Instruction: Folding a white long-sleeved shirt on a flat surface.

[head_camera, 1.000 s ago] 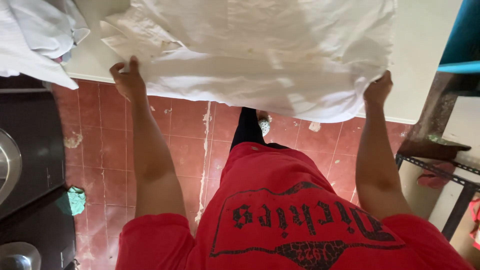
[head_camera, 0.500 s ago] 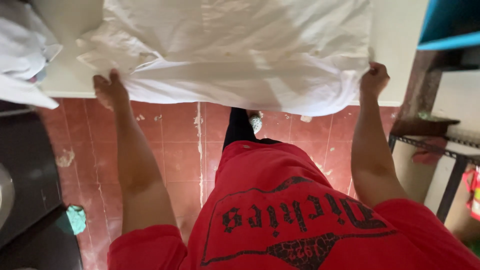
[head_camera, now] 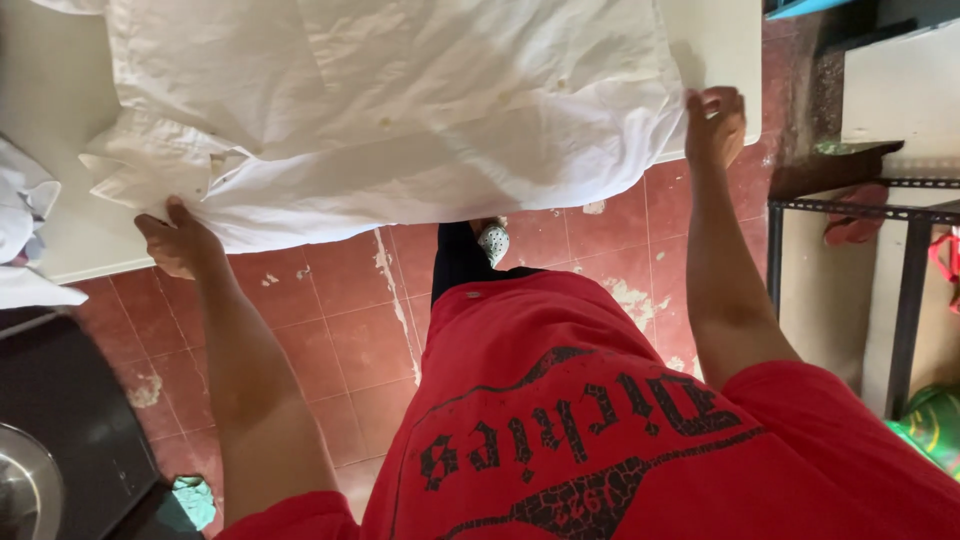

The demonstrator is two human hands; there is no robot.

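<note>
White shirt (head_camera: pixel 400 110) — spread on a pale table (head_camera: pixel 715 60), its near hem hanging over the edge above the red tiled floor (head_camera: pixel 330 330). Left hand (head_camera: pixel 180 240): fingers closed on the hem's left corner, beside the crumpled cuff. Right hand (head_camera: pixel 715 125): curled at the right corner, apparently pinching cloth, though the grip is partly hidden. Other white cloth (head_camera: pixel 25 235) is noted at left. Risk — an uneven pull could drag the shirt off onto the floor.
</note>
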